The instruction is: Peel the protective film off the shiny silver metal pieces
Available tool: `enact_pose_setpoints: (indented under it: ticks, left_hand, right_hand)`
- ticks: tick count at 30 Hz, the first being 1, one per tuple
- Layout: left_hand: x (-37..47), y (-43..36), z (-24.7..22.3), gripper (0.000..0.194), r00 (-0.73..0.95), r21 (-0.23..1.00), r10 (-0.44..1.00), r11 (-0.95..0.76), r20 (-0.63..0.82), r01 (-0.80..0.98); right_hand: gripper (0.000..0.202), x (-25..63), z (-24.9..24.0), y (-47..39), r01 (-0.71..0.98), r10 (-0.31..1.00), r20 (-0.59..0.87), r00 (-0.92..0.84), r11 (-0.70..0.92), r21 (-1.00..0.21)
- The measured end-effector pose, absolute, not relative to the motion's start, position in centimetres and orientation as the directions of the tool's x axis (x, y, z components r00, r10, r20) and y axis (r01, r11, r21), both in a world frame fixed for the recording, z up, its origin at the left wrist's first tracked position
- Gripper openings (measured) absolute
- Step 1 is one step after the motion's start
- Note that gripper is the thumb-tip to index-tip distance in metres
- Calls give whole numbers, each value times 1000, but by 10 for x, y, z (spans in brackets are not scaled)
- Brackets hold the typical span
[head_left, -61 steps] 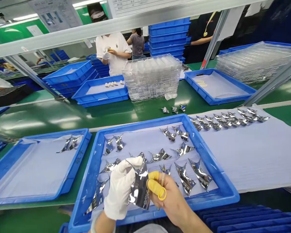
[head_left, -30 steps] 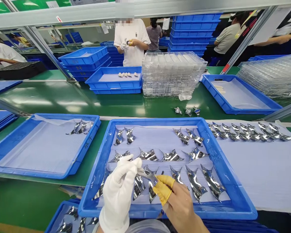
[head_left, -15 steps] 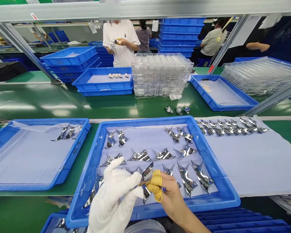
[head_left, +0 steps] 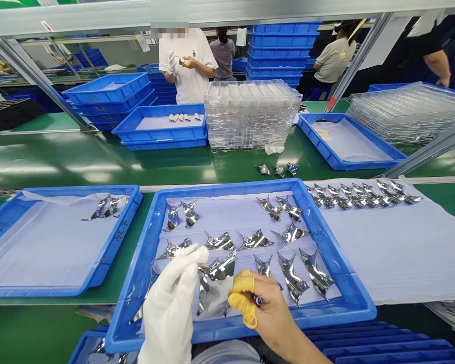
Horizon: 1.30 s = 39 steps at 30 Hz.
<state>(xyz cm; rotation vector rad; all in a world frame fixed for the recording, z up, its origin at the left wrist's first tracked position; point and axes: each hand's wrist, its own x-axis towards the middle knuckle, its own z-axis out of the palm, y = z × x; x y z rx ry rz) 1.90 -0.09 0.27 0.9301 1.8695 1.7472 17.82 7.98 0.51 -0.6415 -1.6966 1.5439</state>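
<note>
in the head view, our left hand (head_left: 170, 303), in a white glove, is closed on the upper left corner of a curved, mirror-bright piece (head_left: 219, 285), pinching it between thumb and fingers. our bare right hand (head_left: 270, 307) wears yellow finger covers (head_left: 242, 305); it curls shut around a slim pen-like tool (head_left: 258, 301) with a blue end, while the covered fingertips sit at the piece's right edge. whether they press on it or only meet it, we cannot tell. so the piece is between our two hands, over the near part of a big blue tray (head_left: 231, 187).

beyond and to the right of our grip, more shiny pieces (head_left: 255, 239) lie spaced out on the tray's pale liner; a few just under our hands are partly hidden. left of our grip, past the tray's side, a second blue tray (head_left: 78, 190) holds a small cluster of like pieces (head_left: 109, 206) at its far right corner. to the right of our grip, a white sheet (head_left: 387, 247) carries a row of them (head_left: 364, 195) along its far edge. farther ahead, three small shiny parts (head_left: 279, 170) rest on the green table (head_left: 163, 169), and behind them stands a stack of clear plastic trays (head_left: 250, 119).
</note>
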Motion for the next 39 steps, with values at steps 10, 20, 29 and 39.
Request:
enact_pose_setpoints:
  ticks: [10, 20, 29, 39]
  left_hand:
    - [27, 14, 1, 41, -712, 953, 700, 177, 53, 245]
    - [25, 13, 12, 24, -698, 977, 712, 86, 76, 195]
    - [26, 9, 3, 38, -754, 997, 656, 69, -30, 21]
    - [36, 16, 5, 22, -671, 934, 657, -161, 342, 319]
  right_hand:
    - [27, 182, 11, 74, -27, 754, 358, -551, 412, -911]
    - [25, 184, 11, 75, 25, 730, 440, -523, 529, -848]
    - [17, 193, 6, 77, 196, 626, 645, -438, 767, -611]
    - [21, 195, 1, 79, 228, 579, 710, -402, 814, -534]
